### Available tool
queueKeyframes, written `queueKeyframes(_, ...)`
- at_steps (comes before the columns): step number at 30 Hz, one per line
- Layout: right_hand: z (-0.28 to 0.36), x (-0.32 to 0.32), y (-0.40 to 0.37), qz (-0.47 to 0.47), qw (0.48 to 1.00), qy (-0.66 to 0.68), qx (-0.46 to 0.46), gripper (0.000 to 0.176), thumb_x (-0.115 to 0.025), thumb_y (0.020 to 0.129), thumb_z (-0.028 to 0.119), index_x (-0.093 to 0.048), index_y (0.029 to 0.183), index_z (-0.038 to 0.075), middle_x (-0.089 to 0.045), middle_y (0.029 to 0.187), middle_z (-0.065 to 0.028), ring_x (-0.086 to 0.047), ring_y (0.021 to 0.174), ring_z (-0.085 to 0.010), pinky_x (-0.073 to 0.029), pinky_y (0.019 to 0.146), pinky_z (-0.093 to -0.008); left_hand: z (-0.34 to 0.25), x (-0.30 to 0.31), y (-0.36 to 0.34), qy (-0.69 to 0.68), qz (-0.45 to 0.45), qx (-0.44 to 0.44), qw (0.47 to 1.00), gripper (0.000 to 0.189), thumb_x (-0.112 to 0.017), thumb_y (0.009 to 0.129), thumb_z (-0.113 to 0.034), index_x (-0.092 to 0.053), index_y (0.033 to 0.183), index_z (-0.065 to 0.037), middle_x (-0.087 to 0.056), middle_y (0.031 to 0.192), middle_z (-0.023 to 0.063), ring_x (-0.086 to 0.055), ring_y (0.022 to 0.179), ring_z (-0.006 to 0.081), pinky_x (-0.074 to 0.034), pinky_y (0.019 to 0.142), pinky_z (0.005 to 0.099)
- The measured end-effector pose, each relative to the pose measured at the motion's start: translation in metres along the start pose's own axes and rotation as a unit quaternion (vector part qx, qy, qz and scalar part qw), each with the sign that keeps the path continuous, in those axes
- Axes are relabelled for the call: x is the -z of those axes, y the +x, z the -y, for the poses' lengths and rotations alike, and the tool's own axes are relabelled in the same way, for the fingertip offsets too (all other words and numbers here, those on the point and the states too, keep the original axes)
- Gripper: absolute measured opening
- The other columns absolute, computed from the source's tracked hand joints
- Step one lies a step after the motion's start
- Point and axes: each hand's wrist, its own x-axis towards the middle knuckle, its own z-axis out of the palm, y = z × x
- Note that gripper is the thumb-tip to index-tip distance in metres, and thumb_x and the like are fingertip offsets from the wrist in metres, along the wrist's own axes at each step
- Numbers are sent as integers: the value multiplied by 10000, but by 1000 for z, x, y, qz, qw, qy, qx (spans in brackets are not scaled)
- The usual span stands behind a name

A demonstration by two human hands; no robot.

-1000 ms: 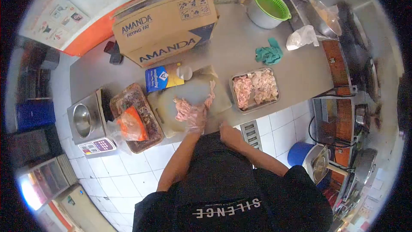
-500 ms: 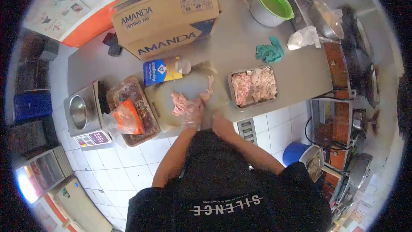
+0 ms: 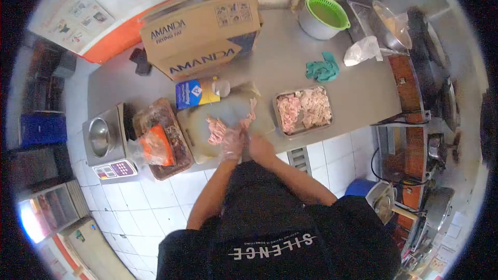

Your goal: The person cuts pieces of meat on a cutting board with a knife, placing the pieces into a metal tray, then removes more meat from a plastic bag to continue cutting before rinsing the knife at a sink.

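Observation:
On a pale cutting board (image 3: pixel 201 120), my left hand (image 3: pixel 233 144), in a clear plastic glove, presses on meat beside a pile of pink meat strips (image 3: pixel 216 130). My right hand (image 3: pixel 262 150) is bare and closed at the board's near edge; what it grips is too blurred to make out. A longer meat strip (image 3: pixel 250 116) lies just beyond both hands. To the right of the board stands a metal tray (image 3: pixel 304 110) of cut meat in two heaps.
Left of the board are a stained tray (image 3: pixel 165 140) with an orange bag and a scale (image 3: pixel 115 170) with a steel bowl. Behind stand a blue-yellow packet (image 3: pixel 196 93) and a large carton (image 3: pixel 202 36). Farther right are a green cloth (image 3: pixel 322 67) and a green-rimmed pot (image 3: pixel 321 18).
My right hand has moved slightly left and closer to my left hand. The camera view has shifted a little, so the table's objects appear slightly displaced.

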Motion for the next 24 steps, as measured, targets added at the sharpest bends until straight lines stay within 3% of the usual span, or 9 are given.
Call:
queueKeyframes(2,-33,-22,-26,20,998,-63,14,237,-432,902,163,-543,999,-23,-618,869,-271,-620,829,-455,-498,721,-544,12,-32,-9,-18,-15,-21,1000,314,-546,887,-309,-635,1098,-94,-636,829,208,-618,784,383,-498,686,480)
queueKeyframes(5,-42,-23,-27,41,999,-2,13,270,-423,915,166,-528,1041,-49,-598,959,-311,-618,884,-451,-500,730,-546,29,-83,-37,-168,142,-16,975,320,-549,884,-299,-629,1132,-113,-634,805,203,-624,768,374,-502,672,468)
queueKeyframes(8,6,27,-7,105,994,24,-18,312,-407,934,183,-510,1097,-62,-588,1026,-334,-618,925,-453,-503,748,-543,14,-60,-33,-140,237,31,961,276,-579,865,-298,-666,1067,-132,-646,820,186,-631,784,353,-510,685,447)
queueKeyframes(9,24,42,3,128,991,16,-22,326,-400,941,190,-504,1116,-63,-588,1043,-338,-618,935,-455,-504,755,-542,15,-70,-35,-132,234,36,963,256,-597,854,-300,-685,1034,-139,-656,846,180,-633,796,343,-516,687,435)
queueKeyframes(12,-5,26,-21,38,998,46,-25,326,-389,942,192,-507,1111,-61,-624,997,-316,-629,909,-461,-501,765,-551,20,-74,-33,-196,145,42,969,232,-600,856,-315,-716,924,-126,-666,850,175,-637,778,342,-516,665,440)
queueKeyframes(13,-13,30,-22,65,998,23,1,327,-385,940,188,-507,1112,-62,-632,981,-307,-632,898,-462,-502,765,-551,21,-76,-34,-235,107,44,965,244,-592,862,-321,-723,885,-116,-665,840,176,-637,763,347,-514,654,449)
queueKeyframes(16,-24,36,-39,131,991,-16,28,329,-378,936,175,-507,1113,-71,-646,944,-292,-640,875,-460,-503,761,-552,19,-94,-46,-126,45,15,991,291,-577,868,-358,-721,885,-105,-662,799,178,-638,701,359,-510,622,463)
queueKeyframes(20,1,49,-2,108,993,11,41,318,-386,930,159,-520,1092,-80,-644,914,-290,-647,848,-450,-510,734,-546,13,-79,-40,-131,161,70,976,339,-563,867,-385,-717,854,-83,-658,749,179,-637,668,371,-507,615,474)
queueKeyframes(24,-45,-6,-5,70,994,43,67,272,-410,906,134,-565,1006,-66,-642,911,-285,-645,802,-448,-516,691,-542,-1,-45,-20,-53,43,32,997,353,-576,848,-401,-718,865,-78,-671,772,205,-653,691,369,-514,628,462)
